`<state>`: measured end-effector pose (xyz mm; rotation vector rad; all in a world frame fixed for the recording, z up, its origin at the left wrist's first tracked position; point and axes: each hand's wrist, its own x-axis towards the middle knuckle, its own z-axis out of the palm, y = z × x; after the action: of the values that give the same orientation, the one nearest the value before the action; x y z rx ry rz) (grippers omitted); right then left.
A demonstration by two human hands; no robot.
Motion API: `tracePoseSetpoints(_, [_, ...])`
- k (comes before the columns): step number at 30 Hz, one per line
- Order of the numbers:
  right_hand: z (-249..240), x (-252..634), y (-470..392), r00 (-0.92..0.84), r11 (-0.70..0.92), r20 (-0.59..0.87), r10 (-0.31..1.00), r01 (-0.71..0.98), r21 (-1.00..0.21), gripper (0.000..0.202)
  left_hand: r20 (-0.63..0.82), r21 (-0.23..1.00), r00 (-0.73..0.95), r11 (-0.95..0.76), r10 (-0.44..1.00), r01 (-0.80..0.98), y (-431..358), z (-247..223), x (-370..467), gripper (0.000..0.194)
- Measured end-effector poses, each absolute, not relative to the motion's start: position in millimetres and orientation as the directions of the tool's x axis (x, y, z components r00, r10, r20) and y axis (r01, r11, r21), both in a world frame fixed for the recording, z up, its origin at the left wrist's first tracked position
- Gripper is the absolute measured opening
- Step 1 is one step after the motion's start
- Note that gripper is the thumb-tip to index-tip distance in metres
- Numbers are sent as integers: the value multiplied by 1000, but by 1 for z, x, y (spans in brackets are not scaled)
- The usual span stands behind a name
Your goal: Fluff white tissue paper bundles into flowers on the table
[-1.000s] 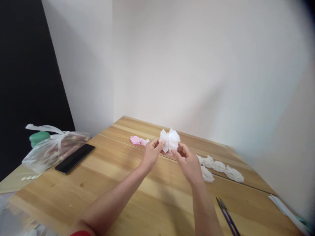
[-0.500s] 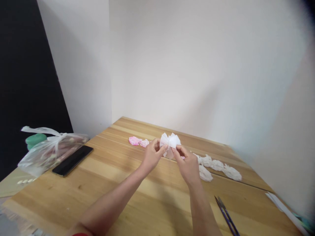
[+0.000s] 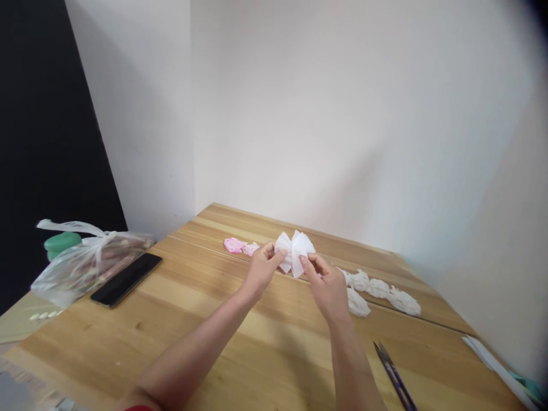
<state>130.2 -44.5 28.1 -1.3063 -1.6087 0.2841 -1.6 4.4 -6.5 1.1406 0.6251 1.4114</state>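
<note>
Above the wooden table, a white pleated paper flower [image 3: 295, 252] is fanned out on both sides of its narrow middle. My left hand [image 3: 262, 268] pinches its left side between thumb and fingers. At the right side, my right hand [image 3: 327, 285] pinches the lower edge of the layers. Behind and beside my hands lie pink paper flowers [image 3: 234, 245] on the left and several white crumpled paper flowers [image 3: 379, 287] on the right. Part of that row is hidden by my hands.
Purple-handled thread snips [image 3: 394, 374] lie near the front right of the table [image 3: 192, 337]. A black phone [image 3: 127, 279] and a knotted clear plastic bag [image 3: 92, 265] are at the left edge, by a green object [image 3: 62, 244]. White paper strips [image 3: 492, 362] lie far right.
The white paper flower's layers are spread wider and turned a little. My left hand has shifted slightly left along its edge; my right hand stays almost in place.
</note>
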Motion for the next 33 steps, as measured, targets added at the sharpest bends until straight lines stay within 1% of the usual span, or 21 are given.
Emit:
tracePoseSetpoints(3, [27, 131, -45, 75, 394, 531, 844, 585, -709, 32, 277, 884, 139, -196, 951, -425, 5, -6, -2, 30])
tracePoseSetpoints(8, [25, 136, -44, 87, 400, 530, 843, 557, -728, 44, 285, 897, 122, -220, 951, -384, 5, -5, -1, 28])
tracePoseSetpoints(10, [25, 139, -44, 115, 403, 538, 835, 538, -741, 46, 313, 903, 95, -265, 945, -337, 4, -5, 0, 25])
tracePoseSetpoints(13, [26, 141, -44, 170, 394, 544, 821, 521, -757, 48, 397, 895, 64, -371, 916, -246, 2, -6, 0, 19])
tracePoseSetpoints(16, [28, 143, -46, 190, 389, 552, 812, 529, -754, 47, 466, 877, 72, -449, 882, -172, 0, -7, 0, 16])
tracePoseSetpoints(20, [30, 143, -49, 192, 380, 575, 795, 581, -720, 45, 521, 853, 91, -519, 849, -49, -3, -9, -1, 20])
tracePoseSetpoints(23, [30, 142, -50, 151, 400, 598, 787, 613, -681, 37, 553, 830, 93, -557, 828, 20, -5, -10, -1, 22])
tracePoseSetpoints(28, [29, 140, -48, 51, 457, 634, 772, 648, -609, 30, 566, 820, 72, -570, 821, 46, -5, -11, 0, 18])
tracePoseSetpoints(30, [30, 139, -48, 34, 472, 630, 776, 631, -616, 30, 571, 815, 68, -575, 818, 72, -5, -11, 0, 17])
tracePoseSetpoints(33, [32, 140, -51, 76, 461, 619, 782, 597, -656, 34, 602, 783, 80, -607, 795, 136, -6, -10, -1, 19])
